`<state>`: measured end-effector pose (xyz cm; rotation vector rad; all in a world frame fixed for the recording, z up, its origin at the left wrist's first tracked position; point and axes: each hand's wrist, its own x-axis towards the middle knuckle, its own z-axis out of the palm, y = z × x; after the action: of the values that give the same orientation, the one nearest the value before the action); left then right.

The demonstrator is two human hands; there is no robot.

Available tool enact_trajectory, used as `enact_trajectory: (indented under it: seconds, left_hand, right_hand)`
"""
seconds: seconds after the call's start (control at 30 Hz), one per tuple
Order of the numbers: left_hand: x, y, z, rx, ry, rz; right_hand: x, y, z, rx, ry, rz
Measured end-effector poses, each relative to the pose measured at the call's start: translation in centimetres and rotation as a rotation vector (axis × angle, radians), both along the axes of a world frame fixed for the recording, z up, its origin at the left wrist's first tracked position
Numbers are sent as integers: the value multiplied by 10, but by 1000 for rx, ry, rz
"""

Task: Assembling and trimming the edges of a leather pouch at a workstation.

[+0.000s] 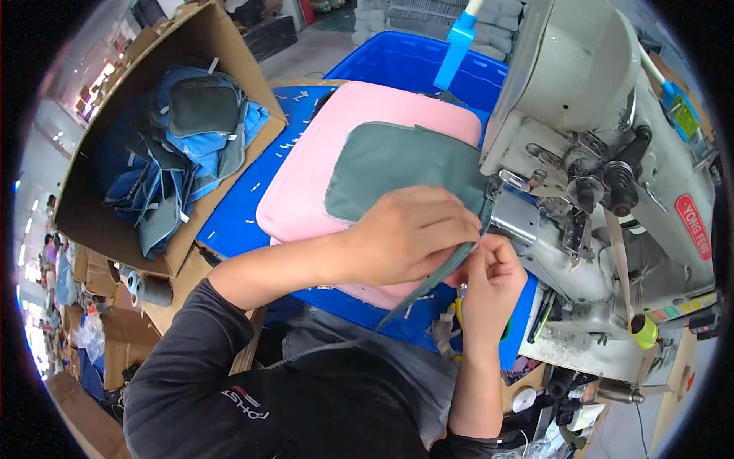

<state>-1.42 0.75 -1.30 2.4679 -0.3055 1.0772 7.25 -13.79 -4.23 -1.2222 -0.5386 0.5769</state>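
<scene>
A grey-green fabric panel (405, 164) with rounded corners lies on a pink board (302, 183), its right edge by the needle area of an industrial sewing machine (562, 84). A narrow grey-green binding strip (417, 294) runs from the panel's right edge down toward my lap. My left hand (420, 233) reaches over the panel's lower right corner, fingers closed on the strip. Just below and to the right, my right hand (489, 275) is closed, thumb and fingers pinched at the strip beside the left fingertips. The exact pinch point is partly hidden by the fingers.
A cardboard box (264, 99) at the left holds several blue and grey sewn pieces (202, 115). Behind the board stands a blue bin (390, 53). Thread scraps dot the blue tabletop (237, 214). A thread cone (155, 291) stands near the box.
</scene>
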Motion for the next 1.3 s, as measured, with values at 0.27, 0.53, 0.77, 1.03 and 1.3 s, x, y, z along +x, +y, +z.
enact_trajectory:
  seconds: [0.27, 0.53, 0.77, 1.03, 1.3]
  left_hand:
    - [4, 3, 5, 321, 23, -19]
    - [8, 11, 10, 330, 62, -30]
    - [9, 13, 9, 145, 124, -57]
    - [14, 21, 11, 180, 179, -40]
    - [17, 30, 16, 35, 189, -128]
  right_hand:
    - [5, 7, -2, 8, -132, -53]
    - [6, 12, 0, -18, -62, -105]
    - [4, 14, -10, -26, -170, -66]
    - [4, 22, -3, -82, -195, -132]
    - [1, 30, -13, -200, -344, -200]
